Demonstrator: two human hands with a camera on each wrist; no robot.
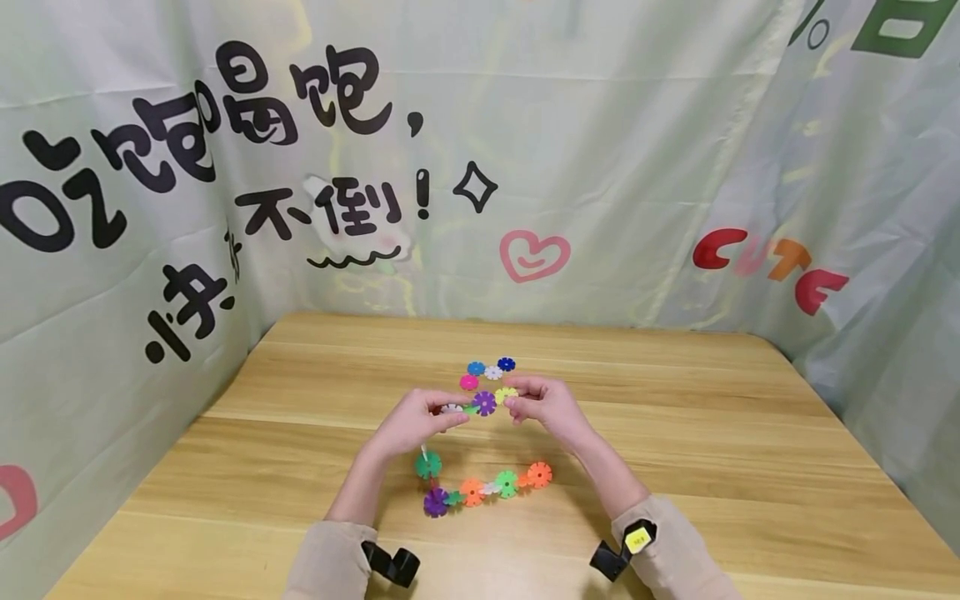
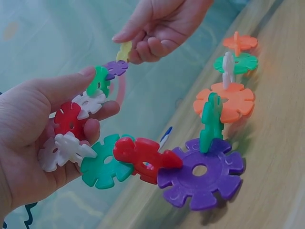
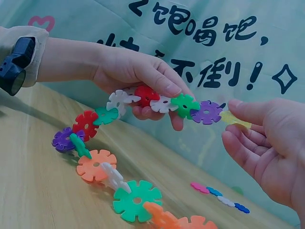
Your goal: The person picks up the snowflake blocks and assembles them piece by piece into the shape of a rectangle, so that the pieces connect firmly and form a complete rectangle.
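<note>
A chain of notched plastic snowflake discs [image 2: 202, 174] in several colours bends from my left hand down to the table. My left hand [image 1: 412, 423] holds its upper end, thumb over the green disc [image 3: 185, 105] and fingers behind the white and red discs. A purple disc [image 1: 484, 403] sticks out past the fingertips. Between thumb and fingers, my right hand [image 1: 551, 408] pinches a yellow disc [image 1: 506, 395] edge-to-edge with the purple one; whether their slots interlock I cannot tell. The chain's other end, an orange disc [image 1: 539, 475], lies toward the right.
Beyond the hands on the wooden table [image 1: 675, 400] lie loose discs: a pink disc [image 1: 468, 382], a light blue disc [image 1: 476, 367], a white disc [image 1: 492, 372] and a dark blue disc [image 1: 507, 364]. A printed curtain [image 1: 615, 167] hangs behind the table and along its sides.
</note>
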